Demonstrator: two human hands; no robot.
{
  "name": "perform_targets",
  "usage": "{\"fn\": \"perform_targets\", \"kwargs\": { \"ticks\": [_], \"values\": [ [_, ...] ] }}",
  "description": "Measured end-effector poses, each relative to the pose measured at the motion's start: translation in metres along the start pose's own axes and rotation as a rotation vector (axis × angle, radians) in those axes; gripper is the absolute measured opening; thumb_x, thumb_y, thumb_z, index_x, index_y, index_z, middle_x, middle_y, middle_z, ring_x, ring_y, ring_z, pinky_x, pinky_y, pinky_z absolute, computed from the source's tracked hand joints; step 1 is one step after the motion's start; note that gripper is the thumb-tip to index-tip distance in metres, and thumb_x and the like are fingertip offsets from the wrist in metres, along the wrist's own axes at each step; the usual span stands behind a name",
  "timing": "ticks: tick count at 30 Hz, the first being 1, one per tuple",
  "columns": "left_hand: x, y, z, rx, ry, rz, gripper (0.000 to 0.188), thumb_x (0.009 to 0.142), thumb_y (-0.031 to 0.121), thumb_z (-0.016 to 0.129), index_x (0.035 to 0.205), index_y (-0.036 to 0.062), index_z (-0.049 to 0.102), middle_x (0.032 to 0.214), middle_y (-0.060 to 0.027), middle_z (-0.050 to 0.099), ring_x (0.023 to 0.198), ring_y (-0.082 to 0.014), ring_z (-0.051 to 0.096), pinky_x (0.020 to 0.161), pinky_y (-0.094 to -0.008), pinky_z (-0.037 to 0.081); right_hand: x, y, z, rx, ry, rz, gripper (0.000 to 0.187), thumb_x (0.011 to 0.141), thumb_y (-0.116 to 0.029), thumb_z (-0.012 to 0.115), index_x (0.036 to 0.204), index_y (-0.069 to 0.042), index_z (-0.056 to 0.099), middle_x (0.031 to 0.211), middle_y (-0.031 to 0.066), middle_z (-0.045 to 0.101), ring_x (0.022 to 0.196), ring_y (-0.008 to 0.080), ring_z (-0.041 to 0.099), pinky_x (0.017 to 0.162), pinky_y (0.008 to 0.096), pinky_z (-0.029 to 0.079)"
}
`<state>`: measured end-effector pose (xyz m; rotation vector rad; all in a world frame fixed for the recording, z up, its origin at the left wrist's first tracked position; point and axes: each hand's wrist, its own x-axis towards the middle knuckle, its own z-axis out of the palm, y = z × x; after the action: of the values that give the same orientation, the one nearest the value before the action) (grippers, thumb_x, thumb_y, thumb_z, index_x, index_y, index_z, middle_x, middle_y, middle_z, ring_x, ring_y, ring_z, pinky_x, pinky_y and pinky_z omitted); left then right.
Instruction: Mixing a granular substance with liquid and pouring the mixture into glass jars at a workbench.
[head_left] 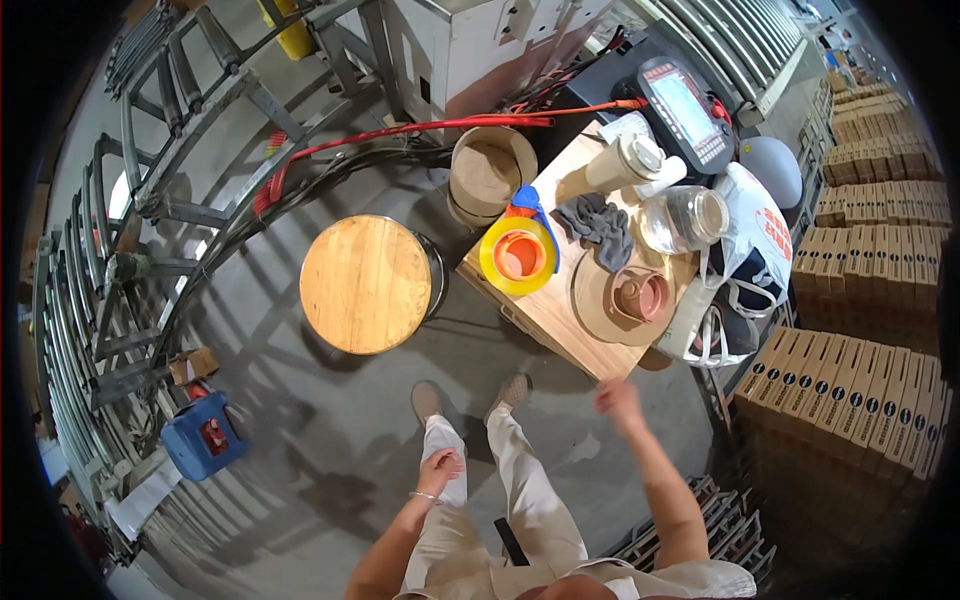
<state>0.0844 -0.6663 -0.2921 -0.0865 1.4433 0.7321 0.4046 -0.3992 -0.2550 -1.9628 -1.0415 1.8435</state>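
Observation:
My left hand (441, 468) hangs in front of my left leg, its fingers curled in, and I see nothing in it. A thin bracelet circles that wrist. Smeared by motion, my right hand (618, 398) is just off the near corner of a small wooden table (550, 318); its fingers cannot be made out. Nearest to it on the table is a brown tape roll (640, 296) on a flat round brown disc (592, 300). Farther left lies a yellow tape roll (497, 278) with an orange core. A grey cloth (600, 230), a clear jar (680, 218) and a cream tumbler (622, 163) stand behind.
A round wooden-topped stool (365, 285) stands ahead to the left. White bags (740, 270) hang at the table's right, beside stacked cartons (850, 390). A control pendant (685, 115), cardboard drum (490, 170), red cables (400, 128), blue container (203, 437) and metal roller frames (110, 290) surround me.

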Motion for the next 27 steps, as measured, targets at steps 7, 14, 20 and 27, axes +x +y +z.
{"fn": "perform_targets", "kwargs": {
  "ticks": [7, 14, 20, 27],
  "values": [
    [0.094, 0.115, -0.047, -0.503, 0.077, 0.143, 0.047, 0.090, 0.019, 0.059, 0.130, 0.0013, 0.041, 0.119, -0.0144, 0.054, 0.101, -0.0306, 0.061, 0.085, -0.0406, 0.052, 0.118, 0.091, 0.176, -0.807, -0.393, -0.218, 0.046, 0.086, -0.030, 0.061, 0.119, 0.000, 0.053, 0.109, 0.0187, 0.062, 0.097, 0.0285, 0.061, 0.085, 0.0380, 0.049],
    [0.141, 0.164, -0.082, -0.958, -0.097, 0.199, 0.045, 0.092, 0.024, 0.056, 0.125, -0.0025, 0.042, 0.118, -0.0193, 0.055, 0.109, -0.0367, 0.055, 0.097, -0.0485, 0.046, 0.278, 0.123, 0.227, -1.460, -0.170, -0.180, 0.090, 0.080, -0.038, 0.065, 0.143, 0.004, 0.017, 0.146, 0.0281, 0.022, 0.135, 0.0371, 0.026, 0.110, 0.0393, 0.028],
    [0.128, 0.148, -0.147, -0.707, 0.142, 0.375, 0.038, 0.094, 0.025, 0.053, 0.116, -0.0062, 0.047, 0.103, -0.0172, 0.061, 0.094, -0.0322, 0.062, 0.088, -0.0429, 0.051, 0.325, 0.153, 0.241, -1.328, -0.132, -0.023, 0.108, 0.072, -0.045, 0.070, 0.144, 0.006, 0.007, 0.149, 0.0260, 0.013, 0.139, 0.0354, 0.018, 0.113, 0.0378, 0.022],
    [0.118, 0.137, -0.293, -0.521, 0.415, 0.572, 0.028, 0.096, 0.029, 0.049, 0.102, 0.0027, 0.057, 0.084, -0.0046, 0.064, 0.074, -0.0140, 0.060, 0.063, -0.0282, 0.048, 0.323, 0.182, 0.250, -1.005, 0.056, -0.032, 0.096, 0.074, -0.035, 0.069, 0.143, 0.003, 0.014, 0.147, 0.0268, 0.018, 0.136, 0.0363, 0.023, 0.110, 0.0387, 0.028]
  ]
}}
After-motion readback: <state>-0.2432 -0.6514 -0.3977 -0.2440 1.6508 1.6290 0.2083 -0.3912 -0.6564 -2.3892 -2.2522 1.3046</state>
